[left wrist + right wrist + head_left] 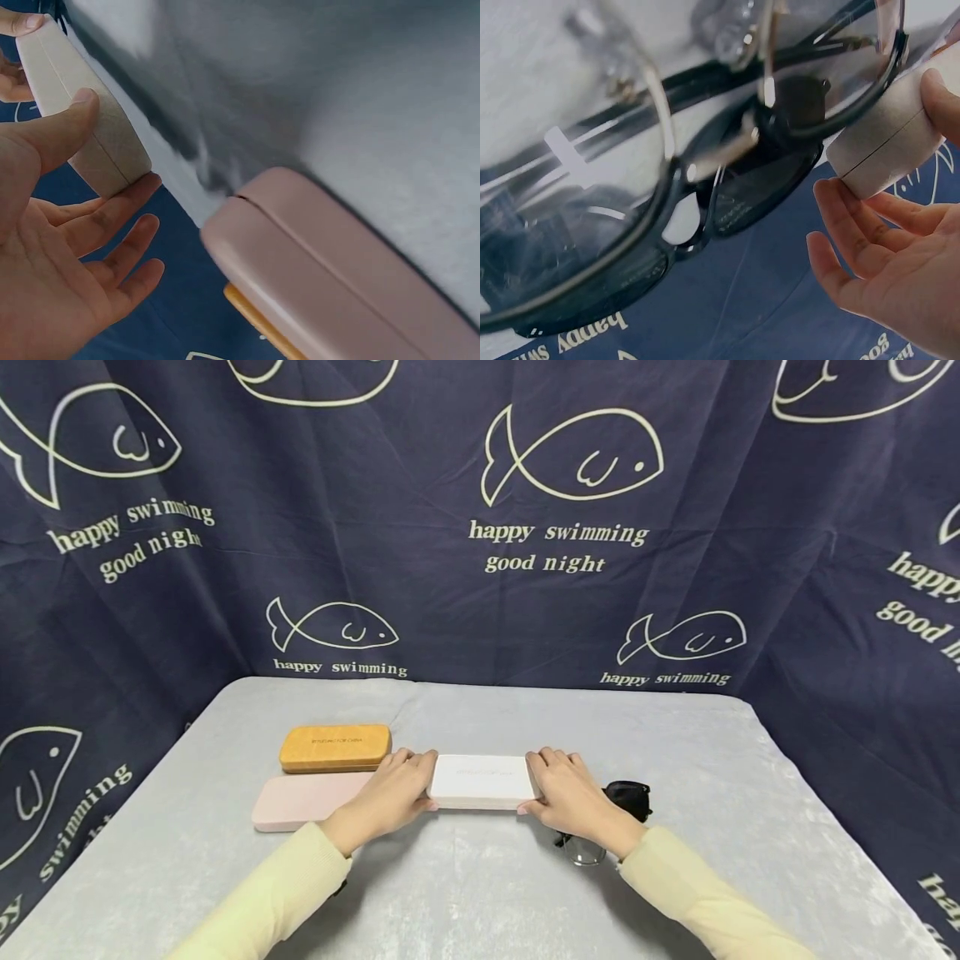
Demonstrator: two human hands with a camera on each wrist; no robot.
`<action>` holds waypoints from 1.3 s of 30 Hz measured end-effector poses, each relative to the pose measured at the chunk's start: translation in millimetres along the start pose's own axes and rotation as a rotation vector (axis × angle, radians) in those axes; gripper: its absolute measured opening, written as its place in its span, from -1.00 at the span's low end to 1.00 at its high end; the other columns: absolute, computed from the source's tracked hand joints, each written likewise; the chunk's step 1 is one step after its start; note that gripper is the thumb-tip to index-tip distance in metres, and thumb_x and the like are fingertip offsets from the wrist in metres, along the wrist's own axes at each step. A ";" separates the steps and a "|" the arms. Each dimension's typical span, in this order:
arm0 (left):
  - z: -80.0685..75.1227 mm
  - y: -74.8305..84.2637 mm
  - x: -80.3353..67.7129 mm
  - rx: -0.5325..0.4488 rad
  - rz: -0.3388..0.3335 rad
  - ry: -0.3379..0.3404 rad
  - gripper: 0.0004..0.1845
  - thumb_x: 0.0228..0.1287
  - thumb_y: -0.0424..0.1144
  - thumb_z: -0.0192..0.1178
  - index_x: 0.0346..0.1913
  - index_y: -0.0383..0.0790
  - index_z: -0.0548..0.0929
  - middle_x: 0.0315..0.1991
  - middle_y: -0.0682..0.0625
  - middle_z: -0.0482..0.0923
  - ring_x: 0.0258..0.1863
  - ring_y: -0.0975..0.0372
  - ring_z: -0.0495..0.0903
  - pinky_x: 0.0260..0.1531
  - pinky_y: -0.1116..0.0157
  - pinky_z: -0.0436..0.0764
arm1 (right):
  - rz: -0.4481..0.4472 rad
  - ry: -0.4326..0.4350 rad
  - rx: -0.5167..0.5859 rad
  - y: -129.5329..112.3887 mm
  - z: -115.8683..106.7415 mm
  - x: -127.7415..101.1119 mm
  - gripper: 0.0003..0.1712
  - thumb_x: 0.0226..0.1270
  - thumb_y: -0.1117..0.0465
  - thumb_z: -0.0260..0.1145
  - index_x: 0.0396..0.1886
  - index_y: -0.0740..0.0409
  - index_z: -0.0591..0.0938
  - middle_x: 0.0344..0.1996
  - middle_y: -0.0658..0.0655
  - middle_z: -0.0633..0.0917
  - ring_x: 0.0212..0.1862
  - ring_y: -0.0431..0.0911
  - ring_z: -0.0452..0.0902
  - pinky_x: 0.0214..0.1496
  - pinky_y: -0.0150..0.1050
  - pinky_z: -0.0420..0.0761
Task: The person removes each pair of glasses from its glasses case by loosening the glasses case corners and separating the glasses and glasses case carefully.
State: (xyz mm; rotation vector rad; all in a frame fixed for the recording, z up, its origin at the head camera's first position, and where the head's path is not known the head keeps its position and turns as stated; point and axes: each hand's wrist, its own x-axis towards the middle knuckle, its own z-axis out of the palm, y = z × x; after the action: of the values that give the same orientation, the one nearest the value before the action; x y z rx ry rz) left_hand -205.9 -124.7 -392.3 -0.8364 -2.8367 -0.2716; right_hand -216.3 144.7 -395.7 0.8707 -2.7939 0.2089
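Observation:
Between both hands is a white glasses case [483,779], its lid closed, with faint lettering on top. My left hand [392,795] grips its left end, thumb on the near side and fingers at the far side. At the opposite end my right hand [572,793] holds it the same way. A thin seam runs along the case [112,142] in the left wrist view, under the left thumb. The right wrist view has the thumb and fingertips of the right hand [892,255] on the case's other end [881,146].
Left of the hands lies a pink glasses case [303,802], partly behind the left hand. An orange case [336,746] sits behind it. Clear-lens glasses [583,852] and dark sunglasses [630,797] lie by the right wrist. Something black [339,889] peeks out under the left sleeve.

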 end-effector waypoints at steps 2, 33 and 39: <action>1.2 -1.6 -2.7 -0.012 0.002 0.008 -0.39 -0.09 -0.11 0.39 0.00 -0.34 0.40 -0.15 -0.13 0.61 -0.17 0.02 0.46 -0.10 0.10 0.41 | -0.005 -0.003 -0.004 -1.2 2.2 0.6 -0.19 -0.08 -0.15 0.43 0.05 0.32 0.46 -0.22 0.16 0.58 -0.19 0.00 0.47 -0.14 -0.08 0.41; 15.5 -10.3 -14.9 -0.066 -0.026 0.012 -0.27 -0.06 -0.08 0.39 0.14 -0.38 0.35 -0.06 -0.16 0.58 -0.10 0.01 0.47 -0.05 0.08 0.42 | -0.019 -0.004 -0.037 -5.3 14.7 0.7 -0.24 -0.12 -0.23 0.41 -0.05 0.21 0.49 -0.28 0.08 0.56 -0.23 -0.05 0.45 -0.18 -0.13 0.37; 15.7 -11.6 -14.5 -0.087 -0.044 -0.009 -0.19 -0.04 0.02 0.36 0.19 -0.42 0.32 0.03 -0.22 0.53 -0.05 -0.01 0.45 0.00 0.07 0.39 | -0.039 0.009 -0.039 -2.2 14.9 -1.0 -0.24 -0.12 -0.23 0.41 -0.01 0.17 0.48 -0.19 0.08 0.57 -0.22 -0.06 0.45 -0.20 -0.16 0.35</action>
State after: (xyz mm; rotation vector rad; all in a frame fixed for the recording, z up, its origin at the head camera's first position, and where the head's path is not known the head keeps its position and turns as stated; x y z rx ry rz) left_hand -202.0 -138.3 -412.1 -0.7949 -2.8727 -0.4005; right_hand -216.6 140.6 -410.2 0.9121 -2.7604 0.1512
